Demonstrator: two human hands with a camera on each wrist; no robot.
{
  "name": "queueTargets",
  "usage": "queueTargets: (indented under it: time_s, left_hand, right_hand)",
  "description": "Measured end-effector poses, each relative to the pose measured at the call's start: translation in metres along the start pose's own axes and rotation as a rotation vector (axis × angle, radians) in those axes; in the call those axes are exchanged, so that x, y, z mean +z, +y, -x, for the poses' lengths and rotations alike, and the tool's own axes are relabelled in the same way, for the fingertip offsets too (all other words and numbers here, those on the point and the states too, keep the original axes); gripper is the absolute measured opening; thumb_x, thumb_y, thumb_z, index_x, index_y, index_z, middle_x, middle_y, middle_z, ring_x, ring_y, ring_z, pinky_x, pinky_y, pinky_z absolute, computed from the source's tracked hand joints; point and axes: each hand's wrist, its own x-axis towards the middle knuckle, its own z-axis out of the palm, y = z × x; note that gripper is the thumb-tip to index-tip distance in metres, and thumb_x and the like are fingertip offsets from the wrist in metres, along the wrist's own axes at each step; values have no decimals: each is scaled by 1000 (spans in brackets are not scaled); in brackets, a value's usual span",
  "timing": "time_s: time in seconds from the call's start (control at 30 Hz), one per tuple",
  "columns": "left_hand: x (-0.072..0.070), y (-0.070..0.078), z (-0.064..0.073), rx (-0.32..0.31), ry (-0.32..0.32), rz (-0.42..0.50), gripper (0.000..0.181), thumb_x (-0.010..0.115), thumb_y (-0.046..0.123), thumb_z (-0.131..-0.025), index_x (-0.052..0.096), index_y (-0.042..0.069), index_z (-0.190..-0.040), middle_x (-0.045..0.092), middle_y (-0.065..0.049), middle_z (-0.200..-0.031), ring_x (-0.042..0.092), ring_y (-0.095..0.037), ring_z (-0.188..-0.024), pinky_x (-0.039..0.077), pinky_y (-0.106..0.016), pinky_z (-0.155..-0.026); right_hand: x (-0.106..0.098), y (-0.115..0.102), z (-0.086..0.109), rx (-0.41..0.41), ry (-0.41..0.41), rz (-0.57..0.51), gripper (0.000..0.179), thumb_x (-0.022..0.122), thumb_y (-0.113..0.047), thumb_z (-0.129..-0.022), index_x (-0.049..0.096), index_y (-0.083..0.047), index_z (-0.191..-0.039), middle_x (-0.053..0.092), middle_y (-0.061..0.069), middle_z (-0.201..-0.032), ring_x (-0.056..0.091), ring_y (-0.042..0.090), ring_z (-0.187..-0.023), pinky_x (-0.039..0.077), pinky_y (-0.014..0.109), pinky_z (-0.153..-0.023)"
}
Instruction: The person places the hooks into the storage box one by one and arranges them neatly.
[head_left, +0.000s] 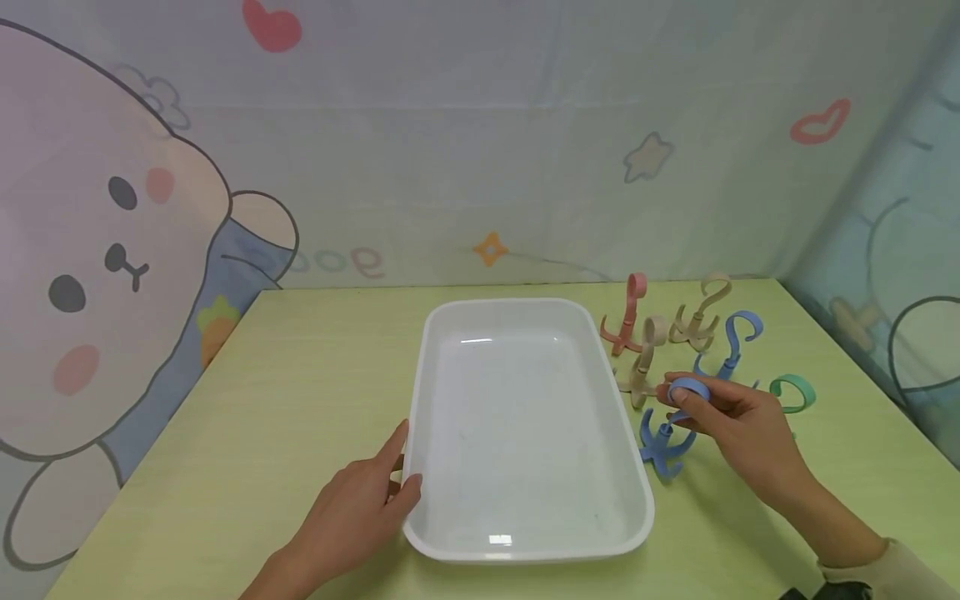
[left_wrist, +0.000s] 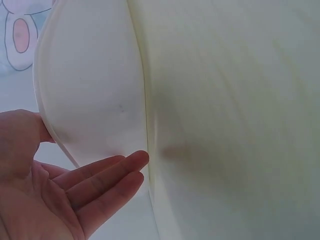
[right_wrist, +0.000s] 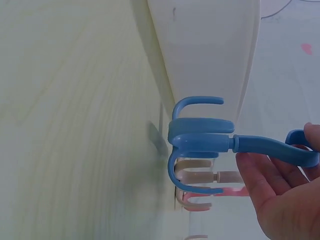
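A white rectangular tray [head_left: 525,554] stands on the table. At its left rim is my left hand [head_left: 352,512], thumb over the edge; in the left wrist view the other fingers [left_wrist: 107,185] extend fairly straight along the tray's outer wall [left_wrist: 95,75]. My right hand [head_left: 750,429] pinches a blue claw hook [head_left: 662,450] by its curved top, beside the tray's right side. Its prongs [right_wrist: 200,142] point down, seemingly just off the table. Around that hand stand a second blue hook [head_left: 731,362], a beige hook [head_left: 640,375] and a partly hidden green hook [head_left: 798,390].
Farther back on the right stand a pink hook [head_left: 622,337] and another beige hook [head_left: 696,329]. The pale green table [head_left: 322,367] extends left of the tray. A printed cloth [head_left: 450,167] hangs behind and at the sides of the table.
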Motion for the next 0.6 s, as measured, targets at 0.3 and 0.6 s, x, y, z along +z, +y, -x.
queueTargets:
  time_s: [0.3,0.6]
  left_hand:
    - [1,1,2,-19,-2,-6,65,60,22,-103,40,18,-164,76,1,-122,76,-3,-90,51,-27,-76]
    - [1,1,3,-15,-6,0,65,60,22,-103,40,19,-164,76,1,-121,76,-3,-90,52,-27,-76]
  right_hand:
    - [-3,-4,-1,-19,-24,-108,31,62,-6,-106,68,6,-133,82,-3,-111,77,8,-104,61,28,-85]
    - [-3,-8,-2,-19,-8,-94,32,63,-8,-105,67,8,-133,82,-2,-109,78,10,-101,61,27,-85]
